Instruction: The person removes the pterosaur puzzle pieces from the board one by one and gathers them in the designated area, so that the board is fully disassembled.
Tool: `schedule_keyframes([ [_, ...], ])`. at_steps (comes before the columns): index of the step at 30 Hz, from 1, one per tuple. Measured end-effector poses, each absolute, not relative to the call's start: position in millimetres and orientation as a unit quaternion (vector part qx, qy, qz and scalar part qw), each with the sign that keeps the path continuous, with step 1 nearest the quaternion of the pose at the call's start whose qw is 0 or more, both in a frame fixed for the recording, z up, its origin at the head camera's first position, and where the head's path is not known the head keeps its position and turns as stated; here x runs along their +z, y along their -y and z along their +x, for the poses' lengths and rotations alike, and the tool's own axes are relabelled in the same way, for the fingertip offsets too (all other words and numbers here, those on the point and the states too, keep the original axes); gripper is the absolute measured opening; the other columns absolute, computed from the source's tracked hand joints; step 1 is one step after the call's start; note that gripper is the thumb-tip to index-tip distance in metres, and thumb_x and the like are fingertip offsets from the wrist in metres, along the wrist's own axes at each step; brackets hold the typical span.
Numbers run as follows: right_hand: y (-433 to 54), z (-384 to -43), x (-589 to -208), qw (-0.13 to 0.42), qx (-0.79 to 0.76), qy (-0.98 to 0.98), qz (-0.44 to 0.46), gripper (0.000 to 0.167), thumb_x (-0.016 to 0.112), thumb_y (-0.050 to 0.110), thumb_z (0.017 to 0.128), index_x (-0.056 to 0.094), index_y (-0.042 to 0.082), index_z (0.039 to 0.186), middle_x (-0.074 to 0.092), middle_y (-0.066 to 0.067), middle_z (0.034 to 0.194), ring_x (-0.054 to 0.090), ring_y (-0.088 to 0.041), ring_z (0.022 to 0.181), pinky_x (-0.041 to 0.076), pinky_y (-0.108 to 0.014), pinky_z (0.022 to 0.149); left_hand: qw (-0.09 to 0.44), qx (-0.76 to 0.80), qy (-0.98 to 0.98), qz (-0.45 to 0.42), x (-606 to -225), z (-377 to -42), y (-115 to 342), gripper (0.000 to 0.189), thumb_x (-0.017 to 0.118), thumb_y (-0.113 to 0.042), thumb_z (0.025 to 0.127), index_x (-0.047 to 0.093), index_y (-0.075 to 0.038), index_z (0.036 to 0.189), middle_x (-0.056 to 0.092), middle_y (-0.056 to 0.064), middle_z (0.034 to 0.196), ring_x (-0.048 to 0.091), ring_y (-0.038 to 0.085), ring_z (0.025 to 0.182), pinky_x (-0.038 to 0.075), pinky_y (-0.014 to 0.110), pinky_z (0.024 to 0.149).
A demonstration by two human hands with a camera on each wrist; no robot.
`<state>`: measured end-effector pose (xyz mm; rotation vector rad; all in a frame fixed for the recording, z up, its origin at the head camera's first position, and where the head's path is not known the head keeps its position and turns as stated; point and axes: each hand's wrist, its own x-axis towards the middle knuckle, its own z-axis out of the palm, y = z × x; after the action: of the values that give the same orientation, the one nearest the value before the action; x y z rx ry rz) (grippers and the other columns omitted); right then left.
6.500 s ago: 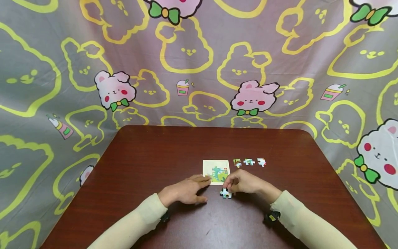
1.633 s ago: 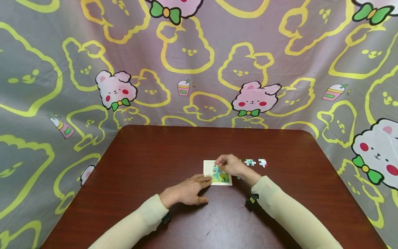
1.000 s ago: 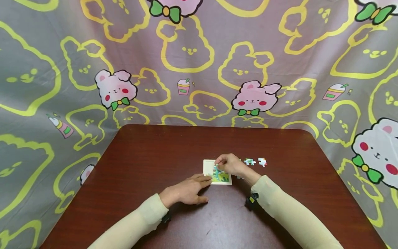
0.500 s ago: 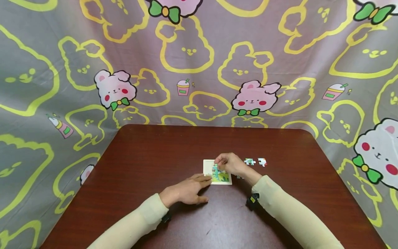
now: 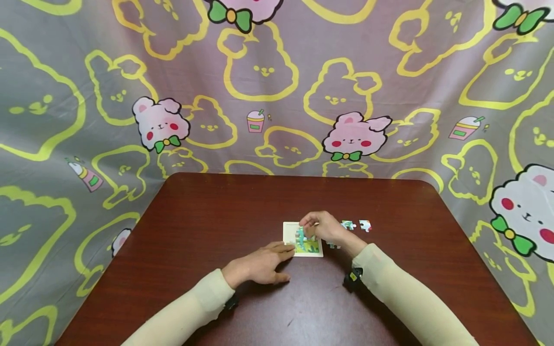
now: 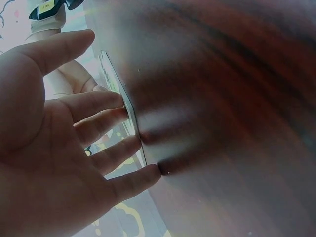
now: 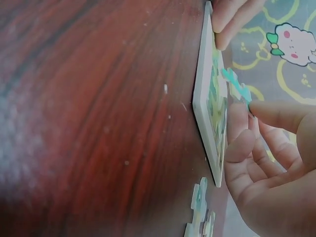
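Note:
A pale square puzzle tray point(image 5: 287, 230) lies on the table, a green and teal picture partly filling it. My left hand point(image 5: 261, 263) rests at its left edge, fingers stretched out and fingertips on the rim, as the left wrist view also shows. Over the tray's far right part is my right hand point(image 5: 324, 227). Between thumb and fingers it pinches a teal jigsaw piece point(image 7: 238, 88), held tilted above the tray in the right wrist view. The hand covers part of the picture in the head view.
Two loose jigsaw pieces, one green and white point(image 5: 347, 225) and one white and red point(image 5: 365, 225), lie right of the tray. Another piece point(image 7: 199, 202) lies close by the tray's near right side. A patterned curtain point(image 5: 277, 110) surrounds the brown table point(image 5: 216, 206).
From in front of the tray, where it held a piece, my right hand has moved up over the tray. A loose piece now lies at the tray's right side. My left hand stays put.

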<state>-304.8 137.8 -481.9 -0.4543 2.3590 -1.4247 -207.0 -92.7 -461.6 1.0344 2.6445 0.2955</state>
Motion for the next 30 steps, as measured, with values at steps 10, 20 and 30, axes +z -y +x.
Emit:
schedule_keyframes([
  [10,-151,-307,-476,0.178,-0.491,-0.837,-0.164,0.017,0.068,0.004,0.091,0.070,0.000,0.107,0.069,-0.010,0.088,0.067,-0.017,0.069,0.049,-0.027,0.053,0.153,0.105,-0.918,0.350,-461,-206,92,0.068,0.064,-0.041,0.095,0.043,-0.008,0.151,0.036,0.003,0.162,0.031,0.031,0.150,0.032,0.044,0.121],
  [20,-176,-303,-468,0.168,-0.483,-0.846,-0.151,0.016,0.065,0.005,0.093,0.070,0.001,0.108,0.067,-0.010,0.086,0.065,-0.022,0.070,0.050,-0.032,0.053,0.154,0.106,-0.919,0.348,-462,-205,92,0.068,0.064,-0.041,0.095,0.043,-0.008,0.151,0.036,0.002,0.162,0.030,0.030,0.151,0.032,0.043,0.122],
  [30,-205,-301,-466,0.167,-0.481,-0.851,-0.131,0.019,0.068,0.009,0.092,0.070,0.001,0.110,0.068,-0.010,0.087,0.068,-0.023,0.075,0.052,-0.035,0.057,0.152,0.101,-0.920,0.348,-462,-204,92,0.069,0.064,-0.041,0.095,0.043,-0.008,0.152,0.036,0.002,0.162,0.031,0.030,0.151,0.032,0.042,0.122],
])
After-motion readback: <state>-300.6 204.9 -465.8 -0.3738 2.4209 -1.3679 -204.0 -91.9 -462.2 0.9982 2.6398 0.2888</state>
